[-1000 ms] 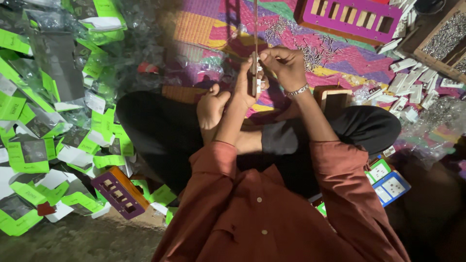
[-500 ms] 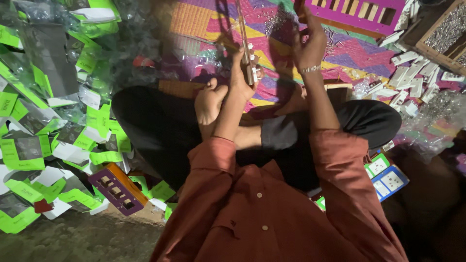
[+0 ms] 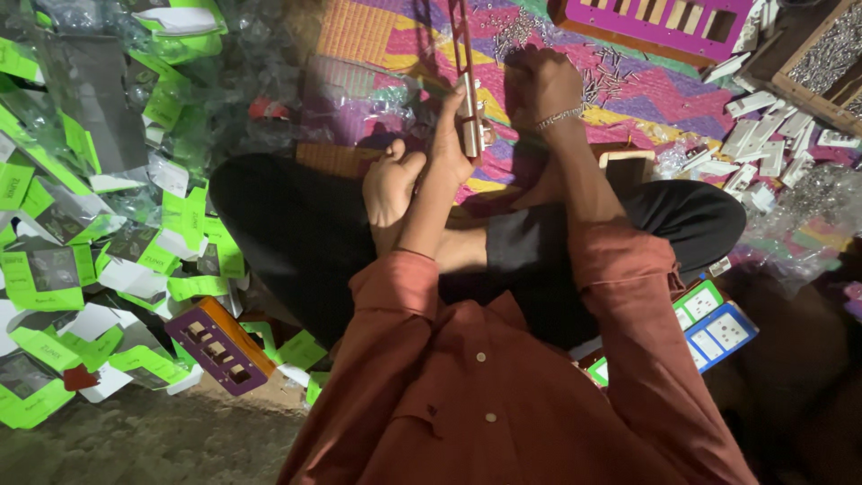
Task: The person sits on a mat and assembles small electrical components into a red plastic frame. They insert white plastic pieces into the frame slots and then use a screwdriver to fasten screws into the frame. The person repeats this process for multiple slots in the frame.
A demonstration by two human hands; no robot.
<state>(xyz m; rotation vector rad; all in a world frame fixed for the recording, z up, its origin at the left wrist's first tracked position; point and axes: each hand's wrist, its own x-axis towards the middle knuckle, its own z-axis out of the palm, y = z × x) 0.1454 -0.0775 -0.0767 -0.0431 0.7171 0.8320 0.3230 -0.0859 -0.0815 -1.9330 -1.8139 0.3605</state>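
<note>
I sit cross-legged on a colourful woven mat (image 3: 377, 36). My left hand (image 3: 446, 144) holds a long metal sliding bolt (image 3: 470, 126) upright above my bare foot (image 3: 391, 184). Its thin brown bar (image 3: 461, 36) runs up out of view. My right hand (image 3: 539, 81), with a bracelet on the wrist, is stretched forward. Its fingers are curled shut, knuckles up, over small loose screws (image 3: 611, 76) scattered on the mat. Whether it holds any screws is hidden.
A heap of green-and-white packaging cards (image 3: 54, 269) and clear plastic covers the left. A purple slotted block (image 3: 220, 346) lies by my knee and a purple slotted tray (image 3: 664, 18) at the far edge. Right: a wooden box of screws (image 3: 822, 58), white packets (image 3: 754, 144), blue-green cards (image 3: 718, 328).
My right hand has left the metal bolt and moved forward and down to the screws on the mat. My left hand still holds the bolt, now slightly lower.
</note>
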